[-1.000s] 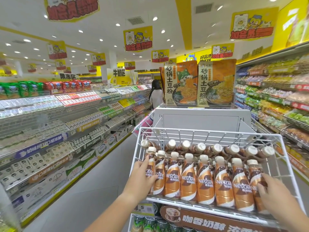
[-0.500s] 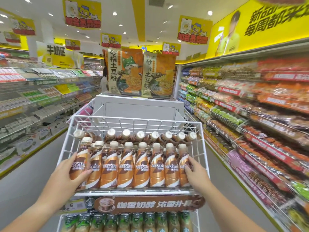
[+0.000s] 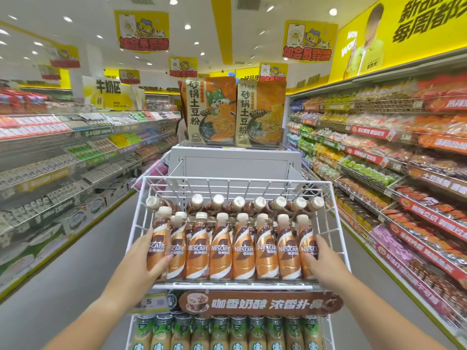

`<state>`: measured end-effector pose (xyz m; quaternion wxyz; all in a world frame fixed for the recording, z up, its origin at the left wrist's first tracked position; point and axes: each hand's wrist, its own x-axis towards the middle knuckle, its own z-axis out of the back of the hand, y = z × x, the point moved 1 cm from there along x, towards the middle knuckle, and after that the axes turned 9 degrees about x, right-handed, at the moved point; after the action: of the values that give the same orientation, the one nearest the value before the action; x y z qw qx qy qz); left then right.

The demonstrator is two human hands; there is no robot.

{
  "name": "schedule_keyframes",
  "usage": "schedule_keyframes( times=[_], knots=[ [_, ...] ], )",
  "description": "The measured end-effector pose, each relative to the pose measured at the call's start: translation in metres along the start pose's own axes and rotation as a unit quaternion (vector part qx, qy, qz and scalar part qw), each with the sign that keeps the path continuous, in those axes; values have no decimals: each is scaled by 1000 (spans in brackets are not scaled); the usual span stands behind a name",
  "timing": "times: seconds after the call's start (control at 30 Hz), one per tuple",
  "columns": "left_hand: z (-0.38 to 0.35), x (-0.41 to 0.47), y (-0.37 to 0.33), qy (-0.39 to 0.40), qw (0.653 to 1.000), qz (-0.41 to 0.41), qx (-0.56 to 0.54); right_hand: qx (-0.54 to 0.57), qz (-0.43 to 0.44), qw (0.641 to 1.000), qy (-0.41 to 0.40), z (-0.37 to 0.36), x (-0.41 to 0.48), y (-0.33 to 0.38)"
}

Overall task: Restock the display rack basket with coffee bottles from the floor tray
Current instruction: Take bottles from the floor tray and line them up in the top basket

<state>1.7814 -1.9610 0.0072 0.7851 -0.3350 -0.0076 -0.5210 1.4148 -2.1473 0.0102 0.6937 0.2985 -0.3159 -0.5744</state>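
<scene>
Both hands point(image 3: 141, 258) point(image 3: 326, 261) clasp an upright row of eight coffee bottles point(image 3: 243, 246) in the basket point(image 3: 235, 181).

Two bare forearms in view, no sleeves reaching down to the wrists. Left hand point(image 3: 149, 258) and right hand point(image 3: 326, 261) both uncovered: no gloves, no rings, no watch or bands showing.
</scene>
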Motion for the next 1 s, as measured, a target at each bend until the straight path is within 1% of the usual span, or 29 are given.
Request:
schedule_keyframes(
  times=[0.1,0.23,0.3,0.37,0.5,0.57,0.67,0.8,0.9,1.0],
  knots=[
    [1,-2,0,21,999,-27,-5,-11,22,1000,-19,-1,-13,4],
    [5,-4,7,60,997,-52,14,-63,49,996,-29,0,-32,9],
    [7,-6,11,73,994,-65,51,-105,49,993,-27,1,-43,13],
    [10,-11,10,78,989,-80,93,-153,67,985,-33,1,-54,17],
    [19,-34,-12,31,970,-114,213,-228,139,963,-37,2,-87,30],
    [24,-53,-27,29,957,-120,264,-259,158,952,-32,6,-106,36],
    [31,-90,-54,43,943,-116,309,-291,181,939,-24,17,-139,35],
    [38,-156,-89,42,935,-120,332,-303,235,923,-30,38,-194,29],
    [35,-208,-105,43,927,-125,352,-306,259,916,-13,45,-235,17],
    [27,-255,-113,63,924,-118,358,-309,275,910,16,43,-272,0]
  ],
)
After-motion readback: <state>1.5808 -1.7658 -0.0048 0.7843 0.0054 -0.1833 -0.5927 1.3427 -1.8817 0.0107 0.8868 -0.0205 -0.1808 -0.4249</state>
